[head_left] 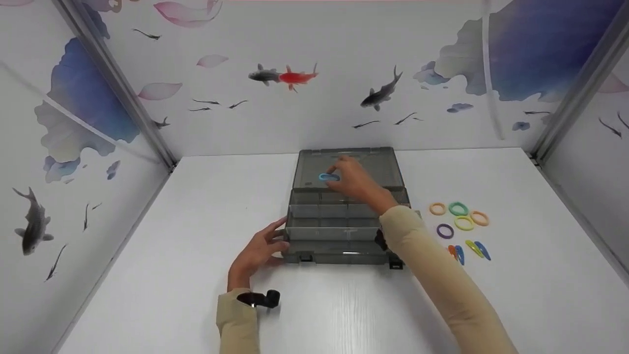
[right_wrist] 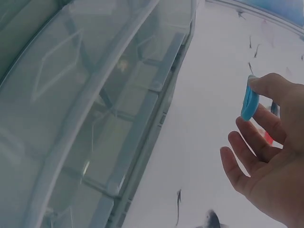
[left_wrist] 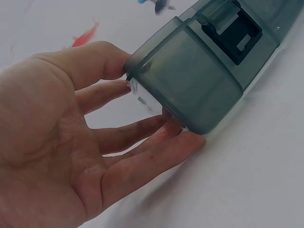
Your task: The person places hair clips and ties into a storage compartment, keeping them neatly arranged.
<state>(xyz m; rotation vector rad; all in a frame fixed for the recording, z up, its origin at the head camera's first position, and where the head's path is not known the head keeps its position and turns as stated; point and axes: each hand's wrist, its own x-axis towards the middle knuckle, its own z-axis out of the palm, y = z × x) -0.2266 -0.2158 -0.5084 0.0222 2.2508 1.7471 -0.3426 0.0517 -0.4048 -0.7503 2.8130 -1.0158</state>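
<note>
Head: grey organizer box (head_left: 339, 231), compartments bare.

A light blue hair tie (head_left: 326, 177) is pinched in the right hand (head_left: 356, 181) over a smoky grey translucent organiser box (head_left: 344, 231). The tabletop (head_left: 196, 221) is seen in white. Beside the box, hair ties (head_left: 458, 216) in orange, green, yellow and purple are laid out, with clips (head_left: 469, 250) in orange, blue and yellow. The walls (head_left: 295, 98) are patterned with grey and red fish, blue leaves and pink petals.
</note>
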